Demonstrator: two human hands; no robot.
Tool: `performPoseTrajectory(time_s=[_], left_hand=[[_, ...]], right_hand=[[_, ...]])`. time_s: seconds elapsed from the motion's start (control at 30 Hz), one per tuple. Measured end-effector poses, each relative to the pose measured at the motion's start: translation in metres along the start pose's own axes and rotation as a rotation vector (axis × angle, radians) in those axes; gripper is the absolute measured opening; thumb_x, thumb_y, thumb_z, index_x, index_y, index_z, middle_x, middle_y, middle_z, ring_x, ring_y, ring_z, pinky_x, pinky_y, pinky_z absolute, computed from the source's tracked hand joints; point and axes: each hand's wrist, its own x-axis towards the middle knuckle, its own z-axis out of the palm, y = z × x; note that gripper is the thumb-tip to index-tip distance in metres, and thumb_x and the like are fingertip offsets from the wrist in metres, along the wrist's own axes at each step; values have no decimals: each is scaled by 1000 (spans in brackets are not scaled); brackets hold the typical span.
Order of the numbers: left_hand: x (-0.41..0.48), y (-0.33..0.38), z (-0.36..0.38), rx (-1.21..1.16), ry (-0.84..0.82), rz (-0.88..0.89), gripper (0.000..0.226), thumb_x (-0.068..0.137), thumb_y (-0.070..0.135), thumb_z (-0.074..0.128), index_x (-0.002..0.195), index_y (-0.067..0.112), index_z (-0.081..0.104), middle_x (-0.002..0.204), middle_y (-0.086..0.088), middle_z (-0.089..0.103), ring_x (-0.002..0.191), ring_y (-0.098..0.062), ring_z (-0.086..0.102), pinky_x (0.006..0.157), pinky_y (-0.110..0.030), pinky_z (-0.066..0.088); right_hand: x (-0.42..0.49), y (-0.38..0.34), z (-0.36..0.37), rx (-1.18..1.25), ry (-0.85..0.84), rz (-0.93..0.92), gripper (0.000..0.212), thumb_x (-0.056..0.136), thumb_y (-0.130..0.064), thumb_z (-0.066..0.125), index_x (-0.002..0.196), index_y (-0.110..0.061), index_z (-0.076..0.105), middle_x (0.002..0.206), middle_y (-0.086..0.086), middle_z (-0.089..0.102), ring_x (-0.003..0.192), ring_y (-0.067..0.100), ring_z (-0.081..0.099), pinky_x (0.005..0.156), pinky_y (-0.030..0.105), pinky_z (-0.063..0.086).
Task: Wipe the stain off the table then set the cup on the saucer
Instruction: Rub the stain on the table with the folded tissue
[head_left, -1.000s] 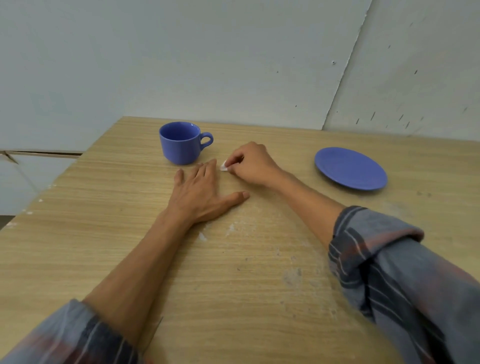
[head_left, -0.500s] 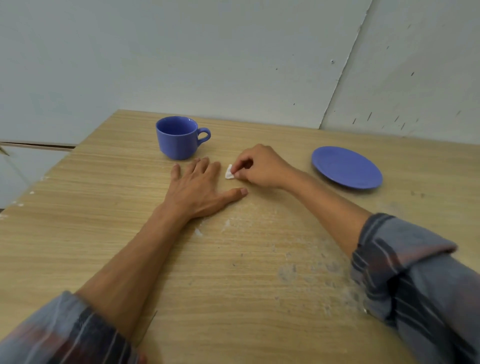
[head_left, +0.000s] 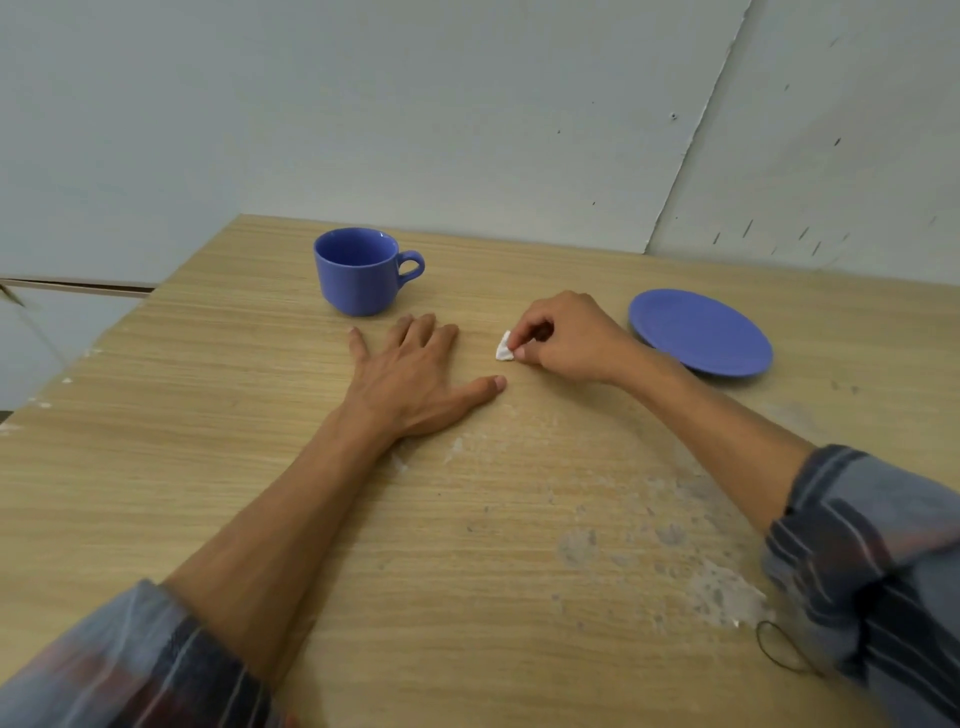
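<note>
Head view, the only one: my right hand (head_left: 563, 338) is curled shut, pinching a small white wad (head_left: 504, 349) between thumb and forefinger, wad touching the worktop (head_left: 208, 467). Landmark is the cup (head_left: 358, 270): the wad sits to the cup's right and a bit nearer me, between the cup and the saucer (head_left: 698, 332). My left hand (head_left: 410, 374) lies flat and open, palm down, fingers spread, just in front of the cup, holding nothing. The cup stands upright on the worktop, handle pointing toward the saucer; the saucer is well apart from the cup, far to its right, bare. I can't make out a clear stain under the wad; pale scuffed patches (head_left: 722, 592) lie much nearer me than the cup, right side. Judgement: wiping step is in hand, cup placement not started. To do it well I'd press the wad flat, rub short strokes along the grain, keep the left hand planted for bracing and away from the cup so I don't knock it, then check the spot before lifting.
</note>
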Motion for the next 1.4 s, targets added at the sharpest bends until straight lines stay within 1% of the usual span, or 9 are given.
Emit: performPoseTrajectory(time_s=[0.13,0.23,0.37,0.5,0.7,0.87,1.1,1.3,1.4], left_hand=[[1,1,-1,-5,-1,-4,100,66,91,20,144,29,29,158,2,21,146,-18,12,108,-71,1],[0,0,-2,-7,24,-17,101,66,91,21,141,25,33,157,2,24,145,-18,15,108,-71,1],[1,0,0,-45,43,-25,106,67,91,21,146,20,24,158,2,24,147,-17,13,110,-68,0],[1,-1,0,-70,54,-34,108,68,90,22,148,18,20,157,2,26,147,-16,14,111,-66,2],[2,-1,0,-93,79,-34,98,76,82,24,149,17,20,156,0,30,146,-18,17,111,-64,4],[2,-3,-2,-100,76,-11,91,77,79,26,146,19,25,155,0,31,145,-19,21,112,-64,5],[-1,-5,-1,-23,72,-98,98,74,82,30,145,14,31,156,-6,27,146,-19,17,116,-53,6],[-1,-4,-2,-23,59,-102,97,75,81,30,146,16,30,157,-6,26,146,-19,15,117,-52,5],[-1,-4,-2,-5,46,-103,100,74,83,27,147,14,28,158,-7,24,147,-20,14,116,-53,6]], right_hand=[[27,-5,0,-3,96,54,16,77,-6,67,88,-12,76,92,0,73,82,4,60,59,-5,35],[39,-12,11,4,212,96,19,78,-2,60,88,-7,75,96,9,74,93,15,63,73,12,42],[29,-18,15,15,57,-13,15,74,-5,68,84,-13,76,91,3,75,75,3,60,61,-3,38],[36,-22,12,12,8,-3,15,76,-9,70,88,-15,76,94,2,75,76,1,59,59,-4,36],[48,-35,34,-39,197,21,16,82,-2,60,91,-6,73,99,11,71,93,18,62,79,22,46],[38,-38,22,4,-28,-28,16,77,-6,69,88,-14,76,89,0,72,71,-3,57,56,-2,38],[50,-52,44,-45,193,23,17,79,-1,59,87,-6,73,98,11,70,94,23,62,83,30,50],[42,-47,38,-11,110,-36,14,78,-4,65,85,-9,75,90,6,74,71,1,57,61,-1,36],[53,-49,41,-36,190,19,17,83,0,59,92,-4,73,101,12,71,94,20,63,83,22,49]])
